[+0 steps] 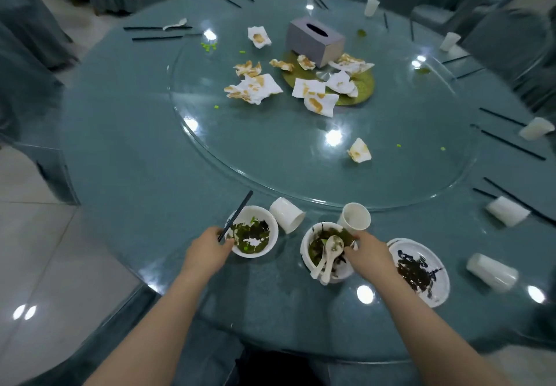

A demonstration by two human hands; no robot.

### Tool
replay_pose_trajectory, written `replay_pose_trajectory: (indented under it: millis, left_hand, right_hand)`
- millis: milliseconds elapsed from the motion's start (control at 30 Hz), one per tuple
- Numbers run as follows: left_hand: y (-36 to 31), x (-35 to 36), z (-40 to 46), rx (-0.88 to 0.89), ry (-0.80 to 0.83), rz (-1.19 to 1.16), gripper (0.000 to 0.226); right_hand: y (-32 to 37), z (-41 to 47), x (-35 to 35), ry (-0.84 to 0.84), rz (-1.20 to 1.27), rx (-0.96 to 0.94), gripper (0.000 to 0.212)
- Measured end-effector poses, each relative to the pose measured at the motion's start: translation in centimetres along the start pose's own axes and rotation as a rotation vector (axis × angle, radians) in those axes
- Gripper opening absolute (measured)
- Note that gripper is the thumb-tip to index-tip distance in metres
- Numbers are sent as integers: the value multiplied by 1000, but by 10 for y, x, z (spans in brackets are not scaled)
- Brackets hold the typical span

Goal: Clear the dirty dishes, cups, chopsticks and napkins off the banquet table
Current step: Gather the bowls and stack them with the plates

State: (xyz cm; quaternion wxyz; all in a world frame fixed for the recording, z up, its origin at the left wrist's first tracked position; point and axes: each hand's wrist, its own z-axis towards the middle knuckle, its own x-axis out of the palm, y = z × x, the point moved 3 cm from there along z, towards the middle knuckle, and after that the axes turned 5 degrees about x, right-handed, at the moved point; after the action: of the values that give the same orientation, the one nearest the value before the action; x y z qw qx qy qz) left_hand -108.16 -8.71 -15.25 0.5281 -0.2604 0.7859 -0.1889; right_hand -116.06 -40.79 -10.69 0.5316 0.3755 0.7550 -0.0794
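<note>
We see the left hand (210, 245) near the tabletop (126, 150) edge, fingers curled round dark chopsticks (235, 215) that slant up and away from it. Just right of this hand sits a white bowl (252, 231) with green and dark scraps; the hand touches its near rim.

The right hand (368, 251) pinches the far rim of a second bowl (326, 254), fingers curled at the edge. Two white spoons (328, 257) lie in that bowl, handles pointing back over the near rim. Beyond this hand a cup (354, 217) stands upright, just beside the bowl. Between the two hands, farther out, another cup (287, 214) lies on its side. Right of the right hand, touching or nearly so, is a plate (421, 271) smeared with dark leftovers. Further right a third cup (492, 271) lies tipped over.

Well beyond both hands, on the glass turntable (270, 150), stained napkins (255, 87) are scattered around a grey tissue box (314, 41) and a gold mat (364, 84). One crumpled napkin (359, 150) lies alone nearer the right hand. Small green bits dot the glass.

Around the far and right rim we note more chopstick pairs (511, 144) and tipped cups (537, 128). Covered chairs (505, 39) ring the tabletop.
</note>
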Motion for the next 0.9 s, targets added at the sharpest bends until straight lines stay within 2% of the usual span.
replay_pose_trajectory:
  millis: [100,233,367,467,633,733,900]
  left_hand:
    - [-4,4,4,21,14,15,32]
    - [-8,7,6,35,28,-28,37]
    - [-7,5,4,15,30,-121,38]
    - [-2,0,1,-28,48,-187,45]
    - [9,-13,-8,-81,104,-308,36]
    - [17,-26,-14,-72,76,-320,31]
    - [28,-45,-18,-108,-18,-337,29]
  right_hand:
    - [-1,-1,5,61,34,42,25]
    - [0,-8,10,158,291,98,5]
    - [4,-19,12,153,629,124,15]
    - [19,-21,10,210,717,80,18]
    - [65,-19,11,248,693,-76,22]
    - [95,-16,23,243,598,-149,24]
    - [118,-8,51,228,458,-138,17]
